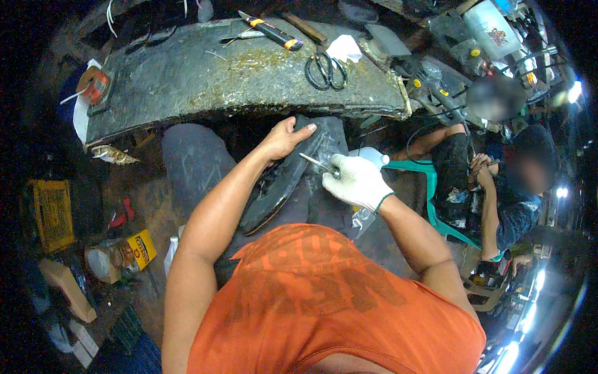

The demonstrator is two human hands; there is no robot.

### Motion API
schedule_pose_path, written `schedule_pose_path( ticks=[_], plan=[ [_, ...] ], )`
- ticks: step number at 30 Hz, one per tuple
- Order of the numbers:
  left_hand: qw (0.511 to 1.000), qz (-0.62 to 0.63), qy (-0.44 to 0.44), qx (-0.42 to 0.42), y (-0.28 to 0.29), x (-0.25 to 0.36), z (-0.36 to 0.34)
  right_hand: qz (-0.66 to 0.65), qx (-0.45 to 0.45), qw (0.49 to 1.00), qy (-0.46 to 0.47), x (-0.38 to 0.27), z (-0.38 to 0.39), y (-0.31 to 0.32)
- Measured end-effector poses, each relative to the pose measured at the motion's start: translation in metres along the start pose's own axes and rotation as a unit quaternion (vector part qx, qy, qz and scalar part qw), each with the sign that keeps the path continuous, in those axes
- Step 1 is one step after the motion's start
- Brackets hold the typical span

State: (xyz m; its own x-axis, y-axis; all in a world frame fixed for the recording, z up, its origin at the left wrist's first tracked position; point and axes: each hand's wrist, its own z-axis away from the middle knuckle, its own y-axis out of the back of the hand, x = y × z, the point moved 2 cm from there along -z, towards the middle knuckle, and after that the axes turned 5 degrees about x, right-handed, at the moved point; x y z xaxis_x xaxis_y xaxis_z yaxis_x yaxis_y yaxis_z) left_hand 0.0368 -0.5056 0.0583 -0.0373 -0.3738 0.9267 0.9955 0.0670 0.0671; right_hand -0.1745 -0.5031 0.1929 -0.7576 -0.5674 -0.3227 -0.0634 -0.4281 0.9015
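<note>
A black shoe (266,201) lies slantwise across my lap, its dark sole edge showing along the near side. My left hand (285,139), bare, is closed around the far end of the shoe, thumb pointing right. In a white knitted glove, my right hand (360,181) is closed around the handle of a thin pointed tool like an awl (316,162). The metal shaft points left, and its tip is at or very near the shoe's right edge; I cannot tell whether it touches. Most of the handle is hidden by the glove.
Ahead stands a worn workbench (187,78) bearing a utility knife (271,31), black-handled scissors (326,71) and a white scrap (344,48). An orange roll (93,85) is at its left end. At right, another person sits by a green plastic chair (431,184). A yellow crate (52,215) stands left.
</note>
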Motion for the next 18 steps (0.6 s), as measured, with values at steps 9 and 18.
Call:
schedule_pose_path(
  ticks=[9,18],
  plan=[
    [0.996,0.087,-0.027,0.005,0.017,-0.011,-0.001,-0.633,0.189,0.714,-0.234,0.078,-0.008,-0.033],
    [0.993,0.112,0.032,-0.013,0.016,-0.035,-0.01,-0.785,0.348,0.426,-0.285,0.16,-0.055,-0.035]
  ],
)
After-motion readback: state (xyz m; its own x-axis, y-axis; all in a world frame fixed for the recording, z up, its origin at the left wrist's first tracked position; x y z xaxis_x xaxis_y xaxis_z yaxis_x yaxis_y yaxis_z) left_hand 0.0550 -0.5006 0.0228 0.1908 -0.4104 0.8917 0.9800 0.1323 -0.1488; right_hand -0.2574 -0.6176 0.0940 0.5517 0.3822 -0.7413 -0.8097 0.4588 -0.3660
